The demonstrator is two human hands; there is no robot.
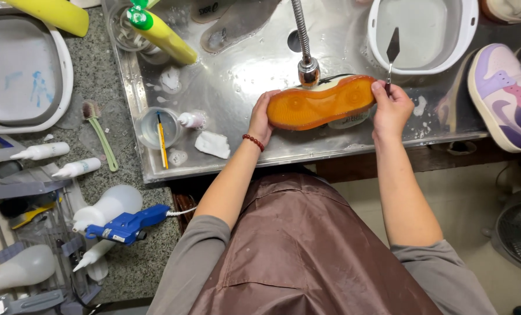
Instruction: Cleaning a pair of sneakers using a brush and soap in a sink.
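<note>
Shoe (322, 105) with an orange sole is lying upside down over the sink (243, 76), right under the tap (308, 69), likely so the sole is easy to get at. Left hand (262, 118) is gripping one end of the shoe, and right hand (390, 109) is gripping the other end, so the shoe is sitting between them. Right hand is also pinching a thin metal scraper (392, 55). Past the scraper, a white tub (424, 35) is sitting. Purple shoe (505, 99) is resting further right.
</note>
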